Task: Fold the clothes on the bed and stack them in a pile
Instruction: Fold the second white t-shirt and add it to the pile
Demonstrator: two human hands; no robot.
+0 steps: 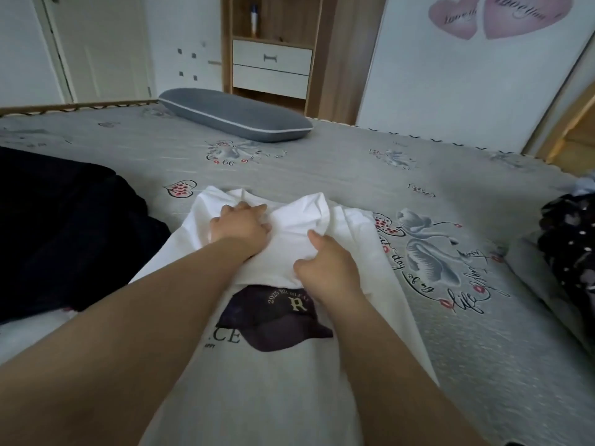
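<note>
A white T-shirt point(277, 375) with a dark cap print lies spread on the grey bed point(483, 365) in front of me. Its upper part is bunched and folded back toward me. My left hand point(240, 225) grips the bunched white cloth near the collar. My right hand point(325, 268) pinches the folded edge just above the cap print. A dark navy garment point(64, 239) lies at the left. A black dotted garment point(570, 239) is heaped at the right edge.
A grey pillow point(235, 115) lies at the far side of the bed. Behind it stand a wooden shelf unit with white drawers point(272, 67) and a white door point(99, 46). A wall with pink heart stickers point(495, 16) is at the right.
</note>
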